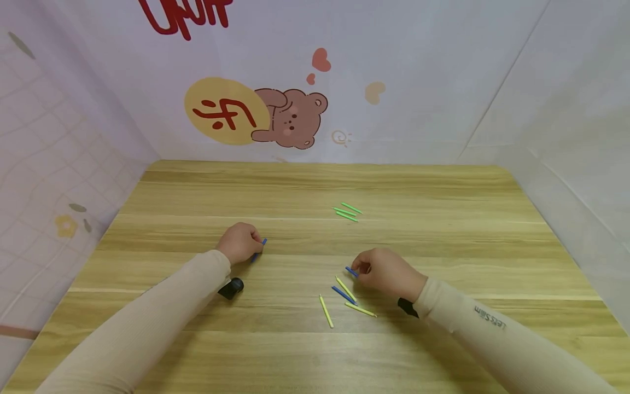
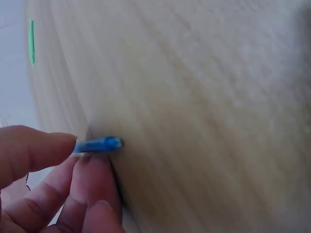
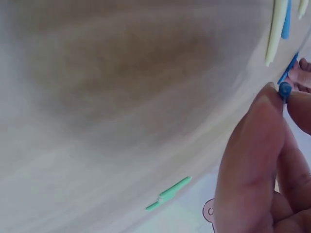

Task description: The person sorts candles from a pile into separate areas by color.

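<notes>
My left hand (image 1: 239, 242) is at the left of the wooden table, pinching a thin blue stick (image 2: 99, 144) between thumb and fingertips. In the head view both ends of that stick show past the fingers, close over the tabletop. Right of centre, my right hand (image 1: 389, 272) pinches another thin blue stick (image 1: 351, 271) by thumb and forefinger; the right wrist view shows it nearly end-on. Just below the right fingertips lie a third blue stick (image 1: 343, 295) and a yellow stick (image 1: 346, 289), with more yellow sticks (image 1: 361, 310) (image 1: 326, 311) beside them.
Several green sticks (image 1: 347, 216) lie close together farther back on the wooden table (image 1: 197, 191). A white cloth backdrop (image 1: 418, 44) with a printed bear (image 1: 295, 120) rises behind the table edge. Dark wrist devices (image 1: 231, 288) sit under both forearms.
</notes>
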`<move>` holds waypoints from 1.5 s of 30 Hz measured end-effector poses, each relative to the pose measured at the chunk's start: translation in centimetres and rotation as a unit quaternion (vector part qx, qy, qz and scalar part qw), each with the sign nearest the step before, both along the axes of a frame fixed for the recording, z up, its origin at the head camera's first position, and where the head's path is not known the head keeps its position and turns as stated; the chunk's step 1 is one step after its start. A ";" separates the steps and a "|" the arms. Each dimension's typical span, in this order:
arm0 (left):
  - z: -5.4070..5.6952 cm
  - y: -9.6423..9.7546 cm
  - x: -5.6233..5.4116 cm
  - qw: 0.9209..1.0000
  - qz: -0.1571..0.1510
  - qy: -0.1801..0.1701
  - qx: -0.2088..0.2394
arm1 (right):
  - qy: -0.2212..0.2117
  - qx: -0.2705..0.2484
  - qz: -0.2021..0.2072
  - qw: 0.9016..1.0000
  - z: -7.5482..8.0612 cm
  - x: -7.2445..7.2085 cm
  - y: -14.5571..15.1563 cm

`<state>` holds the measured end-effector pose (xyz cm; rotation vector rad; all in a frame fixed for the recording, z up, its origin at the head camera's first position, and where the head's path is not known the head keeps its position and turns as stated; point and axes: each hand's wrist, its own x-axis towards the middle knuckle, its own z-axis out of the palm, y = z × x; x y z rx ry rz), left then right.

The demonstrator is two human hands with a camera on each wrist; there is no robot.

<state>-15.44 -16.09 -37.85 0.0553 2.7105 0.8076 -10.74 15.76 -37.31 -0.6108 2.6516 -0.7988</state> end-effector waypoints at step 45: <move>-0.2 -0.7 -0.2 1.000 -0.017 -0.010 0.021 | -0.017 -0.063 0.007 0.998 0.8 -6.6 -9.9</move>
